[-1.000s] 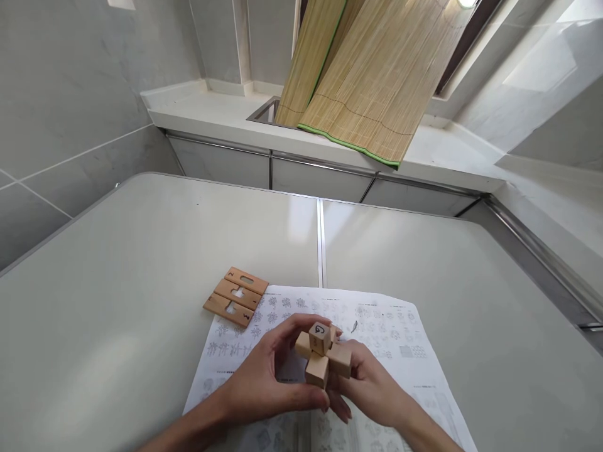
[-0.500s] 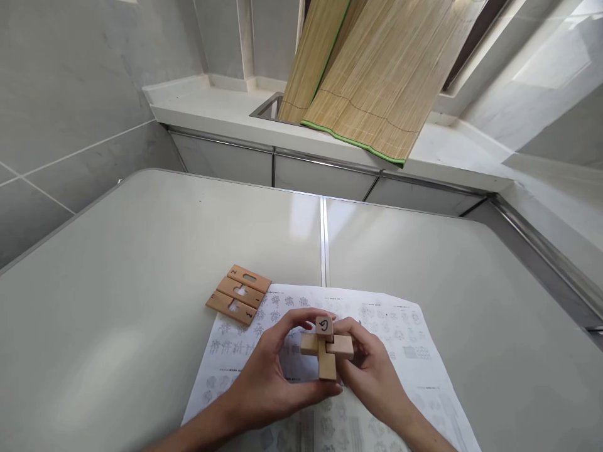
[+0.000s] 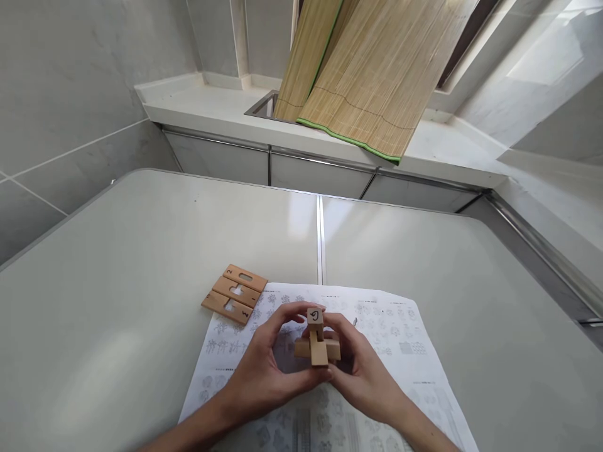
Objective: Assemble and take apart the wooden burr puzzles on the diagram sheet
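Between my two hands is a wooden interlocking puzzle point(image 3: 319, 353), made of crossed square bars. One bar end stands up and bears a handwritten mark like a "G". My left hand point(image 3: 264, 361) curls round its left side, with fingers behind the top and the thumb below the front bar. From the right, my right hand point(image 3: 367, 370) grips it, thumb low at the front and fingers behind. The fingertips at the back are partly hidden. Under the hands lies a large printed sheet point(image 3: 391, 351) with rows of small diagrams.
Flat wooden pieces point(image 3: 235, 293) with cut-out slots and handwritten numbers lie side by side at the sheet's upper left corner. The pale table point(image 3: 141, 263) has a metal seam down its middle. Behind it, a bamboo mat point(image 3: 362, 88) hangs over a white ledge point(image 3: 207, 110).
The puzzle has tilted and shifted slightly left, so its right bar shows less. My right hand's thumb has come up to the front bar's lower end. The view has shifted slightly.
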The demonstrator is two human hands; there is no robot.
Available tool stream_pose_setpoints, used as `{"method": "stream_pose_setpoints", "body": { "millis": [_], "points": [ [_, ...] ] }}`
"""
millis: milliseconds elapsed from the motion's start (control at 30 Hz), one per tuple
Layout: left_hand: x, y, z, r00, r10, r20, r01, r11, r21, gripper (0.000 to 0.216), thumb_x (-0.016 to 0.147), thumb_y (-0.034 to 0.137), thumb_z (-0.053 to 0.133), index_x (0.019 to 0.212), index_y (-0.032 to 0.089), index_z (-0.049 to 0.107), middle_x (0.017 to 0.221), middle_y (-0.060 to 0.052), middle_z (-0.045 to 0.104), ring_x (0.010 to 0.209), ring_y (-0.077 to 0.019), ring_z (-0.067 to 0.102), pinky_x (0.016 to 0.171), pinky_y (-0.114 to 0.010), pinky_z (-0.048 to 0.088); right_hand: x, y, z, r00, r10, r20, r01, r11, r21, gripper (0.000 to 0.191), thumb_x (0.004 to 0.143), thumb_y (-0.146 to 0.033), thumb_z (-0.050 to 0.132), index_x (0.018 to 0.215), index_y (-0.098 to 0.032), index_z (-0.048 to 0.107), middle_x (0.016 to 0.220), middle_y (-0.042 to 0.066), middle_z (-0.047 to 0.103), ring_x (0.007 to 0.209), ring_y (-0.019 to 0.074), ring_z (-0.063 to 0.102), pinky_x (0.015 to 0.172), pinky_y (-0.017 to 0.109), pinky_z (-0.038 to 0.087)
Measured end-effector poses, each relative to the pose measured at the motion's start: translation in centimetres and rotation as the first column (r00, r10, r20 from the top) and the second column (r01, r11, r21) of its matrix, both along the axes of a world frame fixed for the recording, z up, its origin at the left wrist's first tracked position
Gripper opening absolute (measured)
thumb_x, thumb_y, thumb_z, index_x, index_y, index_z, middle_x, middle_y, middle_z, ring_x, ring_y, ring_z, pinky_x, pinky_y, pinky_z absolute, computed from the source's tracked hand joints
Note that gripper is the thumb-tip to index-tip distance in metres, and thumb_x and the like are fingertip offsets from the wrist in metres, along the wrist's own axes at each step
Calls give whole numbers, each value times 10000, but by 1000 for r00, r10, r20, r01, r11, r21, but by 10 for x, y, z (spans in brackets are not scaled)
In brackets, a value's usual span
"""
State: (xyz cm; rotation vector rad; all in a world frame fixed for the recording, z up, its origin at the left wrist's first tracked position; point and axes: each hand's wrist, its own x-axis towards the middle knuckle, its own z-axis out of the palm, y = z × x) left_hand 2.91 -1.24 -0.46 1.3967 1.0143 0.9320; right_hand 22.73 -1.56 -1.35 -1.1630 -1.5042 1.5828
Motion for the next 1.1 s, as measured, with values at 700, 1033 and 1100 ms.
{"method": "stream_pose_setpoints", "body": {
  "millis": [700, 1033, 1100],
  "points": [
    [-2, 6, -8, 992, 85, 88, -75, 991, -109, 639, 830, 357, 874, 1394, 307, 579, 1470, -87, 619, 1376, -316, 570, 1196, -491, 443, 7, 5, -12, 935, -314, 166, 297, 947, 120, 323, 1007, -370, 562, 1296, -237, 613, 1206, 94, 697, 651, 136, 577, 632, 286, 506],
    [-1, 3, -3, 998, -9, 57, 14, 996, -86, 627, 819, 308, 866, 1382, 335, 590, 1464, -73, 611, 1379, -318, 551, 1182, -496, 443, 8, 3, -6, 963, -219, 155, 190, 964, 186, 326, 1006, -467, 619, 1261, -269, 664, 1182, 77, 697, 786, 183, 639, 821, 346, 539],
    [-2, 2, -2, 997, -39, 63, 44, 995, -86, 645, 806, 300, 874, 1384, 345, 591, 1471, -67, 609, 1386, -320, 545, 1184, -496, 442, 8, 3, -4, 976, -157, 152, 128, 975, 181, 317, 1009, -472, 616, 1245, -270, 684, 1114, 64, 715, 781, 186, 630, 794, 336, 531]
  ]
}}
